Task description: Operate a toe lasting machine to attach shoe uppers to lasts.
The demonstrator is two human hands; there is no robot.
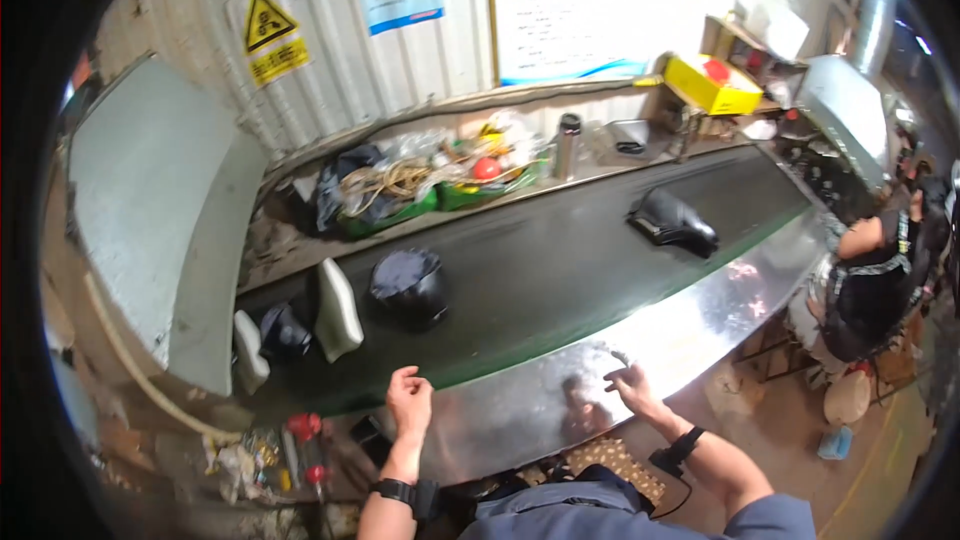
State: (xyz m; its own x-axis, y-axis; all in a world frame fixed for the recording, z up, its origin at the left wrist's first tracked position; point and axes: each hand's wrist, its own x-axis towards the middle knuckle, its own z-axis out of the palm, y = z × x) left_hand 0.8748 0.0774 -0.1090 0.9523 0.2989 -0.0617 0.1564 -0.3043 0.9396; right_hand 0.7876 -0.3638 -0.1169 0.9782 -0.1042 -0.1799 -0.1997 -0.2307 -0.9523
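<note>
My left hand (pixel 409 406) is raised over the near edge of the conveyor belt (pixel 530 270), its fingers loosely bent and apart, with nothing in them. Above the shiny metal ledge (pixel 500 430), my right hand (pixel 634 392) has its fingers drawn together at a small grey piece too small to name. Nearest my left hand on the belt are a rounded black item (pixel 408 286) with a dark top and an upright pale slab (pixel 339 310). Further left stand a smaller black item (pixel 285 330) and a second pale slab (pixel 250 351). A glossy black tapered item (pixel 672 221) lies toward the belt's far right.
Behind the belt are green-edged bags (pixel 400 210) of cords and scraps, and a steel flask (pixel 567 147). A grey metal hood (pixel 150 210) rises at left. A yellow box (pixel 712 85) sits at back right; another person (pixel 870 290) is at far right. Red-handled tools (pixel 305 427) lie lower left.
</note>
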